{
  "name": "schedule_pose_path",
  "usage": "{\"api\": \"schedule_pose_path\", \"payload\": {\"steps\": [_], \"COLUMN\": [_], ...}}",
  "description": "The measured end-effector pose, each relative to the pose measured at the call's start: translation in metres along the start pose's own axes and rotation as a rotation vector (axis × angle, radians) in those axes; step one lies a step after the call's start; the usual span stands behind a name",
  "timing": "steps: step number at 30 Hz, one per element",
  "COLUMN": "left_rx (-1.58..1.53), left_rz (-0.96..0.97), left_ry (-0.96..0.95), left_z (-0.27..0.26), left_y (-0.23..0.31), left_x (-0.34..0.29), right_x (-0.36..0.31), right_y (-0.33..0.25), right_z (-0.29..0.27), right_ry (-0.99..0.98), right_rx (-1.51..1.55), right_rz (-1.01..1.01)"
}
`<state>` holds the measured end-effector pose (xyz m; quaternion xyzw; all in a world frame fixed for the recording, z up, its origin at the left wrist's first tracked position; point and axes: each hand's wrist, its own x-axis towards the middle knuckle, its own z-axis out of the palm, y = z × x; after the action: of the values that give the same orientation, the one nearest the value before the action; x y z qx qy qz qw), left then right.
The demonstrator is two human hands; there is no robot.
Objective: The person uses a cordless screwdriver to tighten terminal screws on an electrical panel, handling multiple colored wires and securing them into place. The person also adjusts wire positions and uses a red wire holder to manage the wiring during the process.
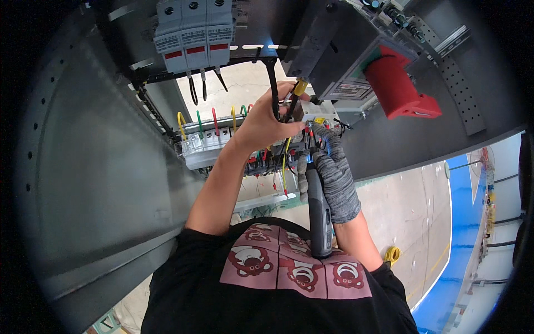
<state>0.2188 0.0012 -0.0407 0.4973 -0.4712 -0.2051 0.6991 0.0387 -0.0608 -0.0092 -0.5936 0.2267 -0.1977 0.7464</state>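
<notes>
My gloved right hand (334, 175) grips a dark grey electric screwdriver (319, 214), its handle toward me. The driver's tip end reaches the terminals of a pale component block (320, 111), where a small light glows. My bare left hand (266, 122) curves around the black cables beside that block. Its thumb lies near the terminals and its fingertips are partly hidden behind a cable with a yellow sleeve (300, 88). What they pinch cannot be made out. Loose thin wires, one yellow-green (285, 161), hang below the block between my hands.
Three grey fuse holders (194, 36) sit above left. A row of white breakers (208, 146) with coloured wires runs left of my hands. A red rotary handle (397, 86) juts out at upper right. The metal cabinet wall (105, 145) rises on the left.
</notes>
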Motion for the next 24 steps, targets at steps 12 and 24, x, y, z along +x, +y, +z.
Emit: {"api": "schedule_pose_path", "payload": {"steps": [12, 24], "left_rx": [0.107, 0.115], "left_rz": [0.005, 0.095], "left_ry": [0.023, 0.007], "left_z": [0.000, 0.005], "left_y": [0.003, -0.009], "left_x": [-0.001, -0.004], "right_x": [-0.002, -0.004], "right_y": [0.002, -0.009], "right_z": [-0.001, 0.001], "right_ry": [0.029, -0.050], "right_rx": [0.043, 0.200], "right_rz": [0.015, 0.137]}}
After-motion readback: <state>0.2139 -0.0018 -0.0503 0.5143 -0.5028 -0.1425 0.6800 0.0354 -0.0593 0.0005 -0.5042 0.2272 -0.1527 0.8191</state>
